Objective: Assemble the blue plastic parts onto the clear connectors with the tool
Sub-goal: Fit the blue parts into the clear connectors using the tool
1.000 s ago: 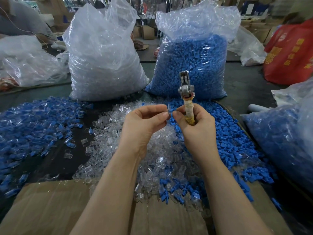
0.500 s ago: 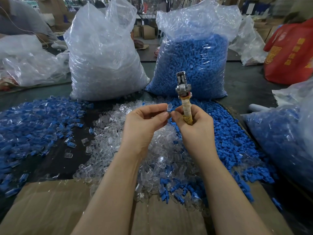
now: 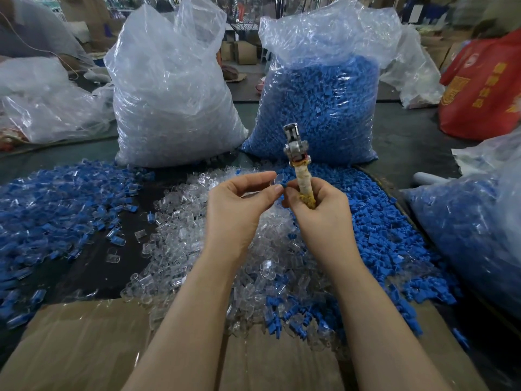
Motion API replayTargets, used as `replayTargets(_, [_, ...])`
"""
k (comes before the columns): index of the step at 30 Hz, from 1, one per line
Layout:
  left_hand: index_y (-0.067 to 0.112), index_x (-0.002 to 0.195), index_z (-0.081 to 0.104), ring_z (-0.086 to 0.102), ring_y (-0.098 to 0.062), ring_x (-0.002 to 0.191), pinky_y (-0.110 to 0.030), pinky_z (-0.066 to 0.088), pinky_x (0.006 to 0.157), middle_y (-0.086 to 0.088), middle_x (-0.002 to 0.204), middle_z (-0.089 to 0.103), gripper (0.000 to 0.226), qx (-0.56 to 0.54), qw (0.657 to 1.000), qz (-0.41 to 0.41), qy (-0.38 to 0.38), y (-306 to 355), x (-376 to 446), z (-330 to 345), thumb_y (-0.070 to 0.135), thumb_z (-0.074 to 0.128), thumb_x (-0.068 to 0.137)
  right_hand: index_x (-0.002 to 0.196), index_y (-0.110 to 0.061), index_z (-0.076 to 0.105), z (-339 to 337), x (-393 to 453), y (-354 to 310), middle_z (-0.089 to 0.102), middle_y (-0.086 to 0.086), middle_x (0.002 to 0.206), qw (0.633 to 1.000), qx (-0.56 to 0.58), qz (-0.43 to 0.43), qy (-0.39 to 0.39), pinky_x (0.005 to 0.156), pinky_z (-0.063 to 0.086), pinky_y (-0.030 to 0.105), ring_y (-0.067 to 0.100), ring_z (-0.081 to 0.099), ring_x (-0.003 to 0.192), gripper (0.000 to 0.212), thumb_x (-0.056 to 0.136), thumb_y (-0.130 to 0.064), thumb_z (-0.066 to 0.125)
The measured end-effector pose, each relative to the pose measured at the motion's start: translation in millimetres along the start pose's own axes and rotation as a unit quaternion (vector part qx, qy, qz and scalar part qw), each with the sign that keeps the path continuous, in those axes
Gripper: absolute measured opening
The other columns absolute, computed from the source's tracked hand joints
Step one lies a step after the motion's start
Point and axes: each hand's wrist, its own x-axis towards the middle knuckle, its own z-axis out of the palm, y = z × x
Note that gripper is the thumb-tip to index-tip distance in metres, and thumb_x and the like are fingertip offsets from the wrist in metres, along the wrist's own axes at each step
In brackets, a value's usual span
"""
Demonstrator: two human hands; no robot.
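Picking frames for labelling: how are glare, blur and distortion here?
Head view: glare streaks the clear bag and the blue bag; hands and tool sharp; far background blurred; wide lens bends the edges; light soft and even.

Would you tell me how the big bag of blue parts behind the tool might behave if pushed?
The bag of blue parts looks packed nearly full, so probably heavy and slow to slide. Its thin crinkled film would likely dent rather than tip, and its open top might spill.

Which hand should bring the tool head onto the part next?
Right, probably. The right hand already grips the tool by its wrapped handle, head up. The left hand pinches the clear connector beside it, so it can only steady the part.
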Motion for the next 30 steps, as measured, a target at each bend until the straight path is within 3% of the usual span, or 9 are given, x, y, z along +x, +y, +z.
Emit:
replayTargets(5, [0.018,0.093,0.076,0.073,-0.013,0.083,-0.024,0.058,0.079,0.0,0.087,0.077,0.02,0.023,1.0,0.004,0.007,0.1,-0.1,-0.5,0.004,0.078,0.08,0.082,-0.023,0.066,-0.8,-1.1,-2.8,0.066,0.013,0.08,1.0,0.015,0.006,-0.011,0.063,0.05,0.04,0.034,0.06,0.079,0.011,0.093,-0.021,0.065])
replayTargets(11, [0.017,0.092,0.076,0.074,-0.02,0.09,-0.027,0.059,0.079,-0.005,0.089,0.077,0.017,-0.025,1.0,-0.003,0.017,2.5,0.6,-2.9,0.003,0.075,0.083,0.087,-0.023,0.067,-11.4,2.1,-1.4,0.067,0.012,0.085,0.997,0.017,0.025,-0.064,0.066,0.055,0.036,0.034,0.061,0.085,0.006,0.092,-0.022,0.064])
replayTargets(14, [0.016,0.091,0.076,0.074,-0.019,0.089,-0.024,0.058,0.077,-0.008,0.089,0.077,0.017,-0.052,0.998,-0.004,0.022,4.6,1.5,-4.0,0.001,0.074,0.083,0.088,-0.024,0.067,-18.5,5.0,3.6,0.068,0.001,0.079,0.995,-0.002,0.048,-0.089,0.057,0.046,0.017,0.018,0.062,0.073,0.006,0.091,-0.02,0.065])
replayTargets(16, [0.016,0.089,0.075,0.074,-0.018,0.087,-0.022,0.058,0.075,-0.007,0.087,0.077,0.017,-0.068,0.997,-0.004,0.024,5.8,1.8,-4.8,0.0,0.073,0.083,0.089,-0.025,0.066,-21.9,5.9,5.7,0.065,-0.005,0.076,0.991,-0.014,0.062,-0.116,0.059,0.045,0.014,0.006,0.059,0.071,0.007,0.09,-0.018,0.066])
replayTargets(21, [0.016,0.088,0.073,0.073,-0.014,0.082,-0.021,0.057,0.073,-0.003,0.083,0.077,0.016,-0.089,0.995,0.008,0.032,6.9,3.4,-8.7,0.001,0.073,0.082,0.091,-0.018,0.062,-24.0,4.0,4.2,0.06,-0.003,0.079,0.98,-0.054,0.054,-0.184,0.068,0.048,0.021,0.004,0.055,0.069,0.007,0.089,-0.014,0.066])
replayTargets(24, [0.017,0.088,0.073,0.072,-0.01,0.08,-0.02,0.057,0.072,0.001,0.081,0.076,0.016,-0.083,0.996,0.023,0.034,7.0,5.0,-11.8,0.001,0.073,0.082,0.095,-0.013,0.06,-22.9,2.8,2.3,0.063,0.014,0.089,0.974,-0.088,0.053,-0.202,0.078,0.051,0.045,0.026,0.058,0.077,0.008,0.088,-0.013,0.066])
replayTargets(26, [0.016,0.088,0.073,0.072,-0.009,0.078,-0.02,0.056,0.072,0.002,0.08,0.076,0.016,-0.078,0.996,0.032,0.035,7.0,6.1,-13.7,0.001,0.073,0.082,0.096,-0.011,0.059,-22.4,2.1,1.7,0.062,0.018,0.093,0.972,-0.103,0.049,-0.204,0.081,0.05,0.051,0.037,0.058,0.084,0.011,0.089,-0.014,0.066])
replayTargets(30, [0.016,0.088,0.073,0.071,-0.008,0.077,-0.019,0.056,0.07,0.002,0.079,0.076,0.017,-0.067,0.996,0.045,0.038,7.2,7.5,-16.0,0.0,0.073,0.082,0.099,-0.007,0.055,-20.3,1.6,1.7,0.057,0.022,0.094,0.97,-0.127,0.036,-0.205,0.078,0.048,0.055,0.025,0.049,0.074,0.016,0.089,-0.015,0.065])
